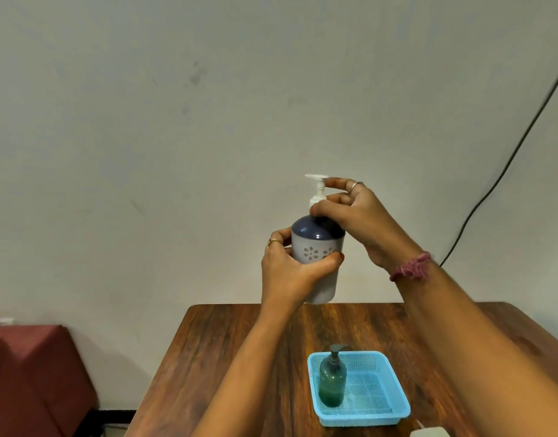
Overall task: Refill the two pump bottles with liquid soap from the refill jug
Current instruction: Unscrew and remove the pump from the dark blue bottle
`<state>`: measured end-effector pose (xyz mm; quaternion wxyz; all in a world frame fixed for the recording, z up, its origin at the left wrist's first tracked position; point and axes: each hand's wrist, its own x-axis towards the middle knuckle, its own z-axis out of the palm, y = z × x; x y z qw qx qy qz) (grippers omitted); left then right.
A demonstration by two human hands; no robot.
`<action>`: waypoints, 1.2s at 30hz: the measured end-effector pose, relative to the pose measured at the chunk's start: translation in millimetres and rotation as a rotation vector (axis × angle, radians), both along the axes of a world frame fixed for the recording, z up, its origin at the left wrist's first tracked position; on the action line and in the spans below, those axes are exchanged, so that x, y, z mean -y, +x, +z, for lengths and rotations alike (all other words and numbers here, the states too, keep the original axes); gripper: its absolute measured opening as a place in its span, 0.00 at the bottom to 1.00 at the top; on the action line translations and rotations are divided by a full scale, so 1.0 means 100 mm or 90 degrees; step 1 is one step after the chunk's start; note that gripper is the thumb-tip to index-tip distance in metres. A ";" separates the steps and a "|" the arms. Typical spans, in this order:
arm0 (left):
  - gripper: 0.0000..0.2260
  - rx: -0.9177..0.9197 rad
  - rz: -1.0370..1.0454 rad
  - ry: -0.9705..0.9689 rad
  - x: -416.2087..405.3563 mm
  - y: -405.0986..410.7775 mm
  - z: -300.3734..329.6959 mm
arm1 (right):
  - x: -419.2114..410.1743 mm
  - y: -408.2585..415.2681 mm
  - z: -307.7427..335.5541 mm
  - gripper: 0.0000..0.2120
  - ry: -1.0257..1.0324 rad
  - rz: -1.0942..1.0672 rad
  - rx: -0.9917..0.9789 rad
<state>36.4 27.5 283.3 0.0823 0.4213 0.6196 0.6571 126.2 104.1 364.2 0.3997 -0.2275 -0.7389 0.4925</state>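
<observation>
Green pump bottle [332, 378] in blue basket [397, 386], left hand [287, 272] gripping white bottle [318, 247], right hand [359, 212] pinching pump [318, 187]

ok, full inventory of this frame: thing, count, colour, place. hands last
ceramic pump bottle: 1, pale grey with dark blue dome and white pump, held up above the table's far edge
green pump bottle: 1, translucent green, upright in the basket's left side
basket: 1, light blue mesh, on the table, near right
table: 1, brown wood, lower centre
cable: 1, black, on the wall at right
red seat: 1, dark red, lower left
white object: 1, bottom edge, cannot identify
left hand: grips the ceramic bottle's body
right hand: pinches the white pump's collar
</observation>
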 end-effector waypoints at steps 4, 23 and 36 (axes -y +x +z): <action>0.30 -0.002 0.006 0.004 -0.01 -0.01 0.01 | -0.01 0.01 0.03 0.26 -0.009 0.010 -0.017; 0.31 -0.025 -0.004 -0.014 -0.06 -0.07 -0.12 | -0.14 0.13 0.06 0.23 0.021 -0.041 -0.066; 0.34 0.011 0.019 -0.073 -0.02 -0.22 -0.58 | -0.41 0.38 0.14 0.25 -0.050 -0.105 -0.179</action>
